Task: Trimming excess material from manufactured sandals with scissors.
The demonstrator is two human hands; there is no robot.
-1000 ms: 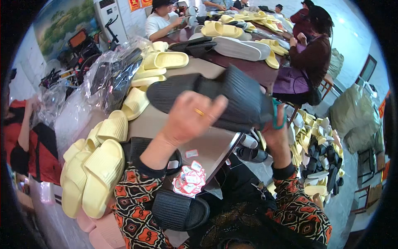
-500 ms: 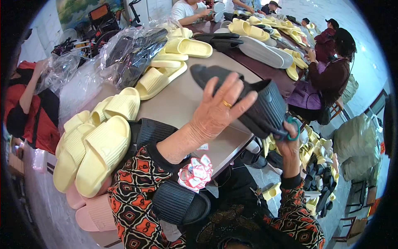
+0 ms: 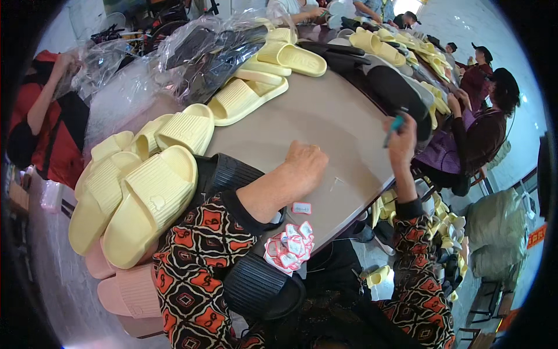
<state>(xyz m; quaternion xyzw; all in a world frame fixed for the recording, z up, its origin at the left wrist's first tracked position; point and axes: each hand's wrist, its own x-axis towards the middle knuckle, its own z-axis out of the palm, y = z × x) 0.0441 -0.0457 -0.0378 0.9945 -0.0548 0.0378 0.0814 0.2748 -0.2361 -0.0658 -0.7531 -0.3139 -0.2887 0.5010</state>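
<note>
My left hand [image 3: 305, 166] is closed above the beige tabletop, its fingers curled under; whatever they hold, if anything, is hidden. My right hand [image 3: 401, 142] grips a small teal-handled tool [image 3: 397, 123] near the table's right edge; its exact kind is blurred. Just beyond that hand, a blurred black slipper [image 3: 398, 90] lies over other slippers; whether the hand touches it I cannot tell. By my left forearm are another black slipper [image 3: 232, 173] and a heap of red-edged white tags [image 3: 289, 247]. One single tag [image 3: 301, 207] lies apart. A black slipper [image 3: 261, 285] sits close to my body.
Yellow slippers [image 3: 154, 203] line the left side, with pink slippers [image 3: 131, 292] below them. Black slippers in clear plastic [image 3: 212, 49] lie at the back. People sit along the far right, and a person in red [image 3: 49, 125] is at left. More slippers [image 3: 447, 230] cover the floor at right.
The black slipper has gone from between my hands to the far right pile. My left hand has dropped toward the tabletop and closed. My right hand has moved up and away from me.
</note>
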